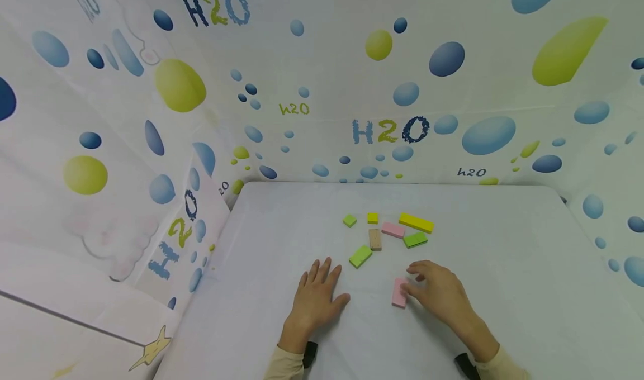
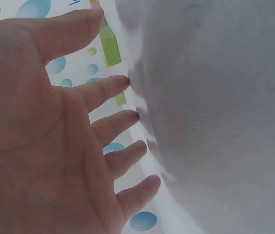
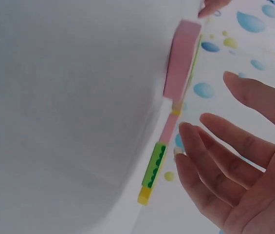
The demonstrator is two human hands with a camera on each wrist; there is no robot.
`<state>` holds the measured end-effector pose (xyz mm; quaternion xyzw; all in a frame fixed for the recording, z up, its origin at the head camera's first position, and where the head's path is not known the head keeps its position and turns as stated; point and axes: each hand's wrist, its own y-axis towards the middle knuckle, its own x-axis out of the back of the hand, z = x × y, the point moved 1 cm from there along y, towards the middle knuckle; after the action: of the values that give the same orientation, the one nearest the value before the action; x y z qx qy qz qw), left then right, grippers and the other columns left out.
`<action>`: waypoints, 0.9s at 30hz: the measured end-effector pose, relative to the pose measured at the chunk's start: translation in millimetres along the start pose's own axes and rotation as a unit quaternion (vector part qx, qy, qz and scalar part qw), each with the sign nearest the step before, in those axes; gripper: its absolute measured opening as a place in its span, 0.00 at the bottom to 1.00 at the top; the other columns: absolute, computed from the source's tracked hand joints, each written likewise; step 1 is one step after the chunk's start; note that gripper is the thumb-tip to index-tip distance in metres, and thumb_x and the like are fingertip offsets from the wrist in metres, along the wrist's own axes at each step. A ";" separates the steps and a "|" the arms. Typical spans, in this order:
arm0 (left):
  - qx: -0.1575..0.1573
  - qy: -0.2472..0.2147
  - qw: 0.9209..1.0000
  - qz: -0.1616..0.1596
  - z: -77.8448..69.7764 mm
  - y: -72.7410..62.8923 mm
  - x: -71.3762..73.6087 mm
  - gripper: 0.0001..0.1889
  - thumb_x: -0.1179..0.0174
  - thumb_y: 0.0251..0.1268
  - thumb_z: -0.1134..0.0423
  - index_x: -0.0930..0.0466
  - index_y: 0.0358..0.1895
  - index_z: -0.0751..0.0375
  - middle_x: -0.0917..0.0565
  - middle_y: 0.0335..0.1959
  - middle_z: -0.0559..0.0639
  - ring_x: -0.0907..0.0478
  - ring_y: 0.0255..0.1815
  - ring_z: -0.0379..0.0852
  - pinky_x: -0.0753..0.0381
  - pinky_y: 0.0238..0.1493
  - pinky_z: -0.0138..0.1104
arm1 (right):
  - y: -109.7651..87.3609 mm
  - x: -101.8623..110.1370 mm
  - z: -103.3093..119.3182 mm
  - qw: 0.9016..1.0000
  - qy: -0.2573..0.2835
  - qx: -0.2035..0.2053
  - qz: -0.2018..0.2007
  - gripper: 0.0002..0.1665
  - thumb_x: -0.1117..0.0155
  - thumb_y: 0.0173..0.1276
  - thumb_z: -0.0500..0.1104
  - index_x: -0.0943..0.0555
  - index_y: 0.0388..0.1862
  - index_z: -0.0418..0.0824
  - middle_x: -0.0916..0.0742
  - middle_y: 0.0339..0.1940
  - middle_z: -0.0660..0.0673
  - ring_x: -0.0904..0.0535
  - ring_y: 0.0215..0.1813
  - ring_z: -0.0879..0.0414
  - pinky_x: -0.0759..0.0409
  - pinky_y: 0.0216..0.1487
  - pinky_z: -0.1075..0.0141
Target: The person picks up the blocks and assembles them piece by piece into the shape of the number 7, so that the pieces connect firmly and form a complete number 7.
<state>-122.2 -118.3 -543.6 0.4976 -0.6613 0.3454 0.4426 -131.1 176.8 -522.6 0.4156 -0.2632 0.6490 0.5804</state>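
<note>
A pink block (image 1: 399, 293) lies on the white table, its long side pointing away from me. My right hand (image 1: 443, 293) hovers just right of it with thumb and fingers spread apart and nothing between them; the thumb tip overlaps the block's edge in the head view. In the right wrist view the pink block (image 3: 182, 61) stands clear of the loosely bent fingers (image 3: 225, 168). My left hand (image 1: 315, 302) rests palm down on the table, left of the pink block, fingers straight and spread. Its fingertips touch the cloth in the left wrist view.
Beyond my hands lie a light green block (image 1: 360, 256), a tan block (image 1: 375, 239), a second pink block (image 1: 393, 230), a green block (image 1: 415, 240), a long yellow block (image 1: 416, 223), a small yellow block (image 1: 373, 218) and a small green block (image 1: 349, 220). Patterned sheets surround the table.
</note>
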 end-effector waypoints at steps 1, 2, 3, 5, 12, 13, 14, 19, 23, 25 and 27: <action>0.001 0.003 1.000 -0.004 1.1 0.4 -1.9 0.35 0.38 0.71 0.44 0.28 0.76 0.57 0.36 0.81 0.61 0.45 0.82 0.67 0.43 0.76 0.64 | 1.8 1.3 -1.6 1.000 -0.002 -0.001 -0.005 0.21 0.18 0.60 0.49 0.10 0.48 0.40 0.10 0.51 0.46 0.12 0.41 0.53 0.16 0.38 0.55; 0.001 0.007 1.000 -0.007 0.9 0.4 -1.7 0.34 0.38 0.71 0.44 0.28 0.75 0.58 0.35 0.80 0.61 0.45 0.82 0.67 0.43 0.76 0.64 | 4.0 1.7 -4.2 1.000 -0.004 -0.001 -0.010 0.22 0.18 0.60 0.49 0.10 0.48 0.40 0.10 0.50 0.45 0.12 0.41 0.53 0.16 0.38 0.55; 0.001 0.009 1.000 -0.011 0.9 0.7 -1.8 0.34 0.38 0.72 0.45 0.27 0.75 0.58 0.35 0.80 0.62 0.46 0.82 0.67 0.43 0.76 0.64 | 6.3 2.2 -6.4 1.000 -0.003 -0.001 -0.015 0.22 0.18 0.60 0.49 0.10 0.49 0.39 0.09 0.50 0.45 0.12 0.41 0.53 0.16 0.37 0.55; 0.001 0.015 1.000 -0.022 1.4 1.0 -3.7 0.34 0.38 0.72 0.45 0.27 0.75 0.58 0.35 0.80 0.62 0.47 0.83 0.67 0.43 0.76 0.64 | 11.5 3.2 -10.5 1.000 -0.002 -0.005 -0.021 0.22 0.18 0.60 0.49 0.11 0.49 0.38 0.09 0.50 0.44 0.12 0.40 0.52 0.15 0.36 0.56; -0.012 0.012 0.999 -0.048 0.1 2.8 -5.4 0.33 0.37 0.71 0.46 0.26 0.73 0.58 0.34 0.79 0.63 0.46 0.82 0.68 0.41 0.75 0.65 | 28.0 7.3 -15.7 0.999 -0.008 -0.020 -0.027 0.23 0.19 0.62 0.48 0.11 0.51 0.36 0.10 0.48 0.39 0.12 0.41 0.47 0.15 0.35 0.55; -0.016 0.012 0.998 -0.051 -0.7 3.0 -4.8 0.33 0.36 0.71 0.46 0.26 0.73 0.59 0.33 0.79 0.63 0.45 0.82 0.68 0.41 0.74 0.65 | 30.0 7.4 -16.0 0.999 -0.010 -0.024 -0.024 0.24 0.19 0.62 0.49 0.11 0.51 0.36 0.10 0.49 0.39 0.13 0.42 0.46 0.15 0.36 0.54; -0.020 0.013 0.998 -0.054 -1.6 3.2 -4.3 0.32 0.35 0.71 0.46 0.25 0.73 0.59 0.33 0.78 0.63 0.45 0.81 0.69 0.40 0.74 0.66 | 32.0 7.6 -16.3 0.999 -0.013 -0.028 -0.020 0.24 0.20 0.63 0.49 0.12 0.52 0.36 0.10 0.49 0.38 0.13 0.43 0.46 0.14 0.37 0.53; -0.034 0.022 0.997 -0.068 -7.4 4.2 -1.9 0.33 0.34 0.69 0.47 0.25 0.73 0.59 0.33 0.78 0.63 0.45 0.81 0.70 0.39 0.73 0.66 | 40.8 7.3 -17.1 0.998 -0.025 -0.050 -0.002 0.27 0.22 0.65 0.52 0.13 0.55 0.35 0.11 0.51 0.36 0.14 0.45 0.43 0.14 0.42 0.49; -0.042 0.023 0.997 -0.068 -14.0 5.4 0.1 0.34 0.33 0.69 0.46 0.26 0.73 0.58 0.33 0.78 0.62 0.45 0.81 0.68 0.39 0.74 0.65 | 47.1 6.1 -17.1 0.998 -0.028 -0.063 -0.001 0.31 0.23 0.65 0.52 0.15 0.58 0.32 0.11 0.51 0.34 0.13 0.45 0.42 0.13 0.42 0.49; -0.047 0.025 0.996 -0.070 -17.8 5.6 1.1 0.34 0.32 0.68 0.46 0.26 0.73 0.58 0.33 0.78 0.62 0.44 0.81 0.68 0.38 0.74 0.65 | 50.1 5.2 -17.6 0.997 -0.029 -0.064 -0.006 0.32 0.23 0.66 0.52 0.16 0.60 0.31 0.12 0.53 0.33 0.13 0.47 0.41 0.13 0.43 0.48; -0.052 0.026 0.996 -0.068 -21.9 5.6 2.6 0.34 0.32 0.69 0.46 0.26 0.74 0.58 0.33 0.78 0.61 0.44 0.81 0.68 0.38 0.74 0.64 | 52.8 4.5 -18.5 0.997 -0.032 -0.063 -0.013 0.33 0.24 0.67 0.52 0.17 0.61 0.31 0.13 0.55 0.31 0.14 0.49 0.39 0.13 0.45 0.46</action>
<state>-122.6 -98.1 -533.2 0.5086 -0.6313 0.2922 0.5073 -186.6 184.5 -520.9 0.4021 -0.3170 0.6097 0.6051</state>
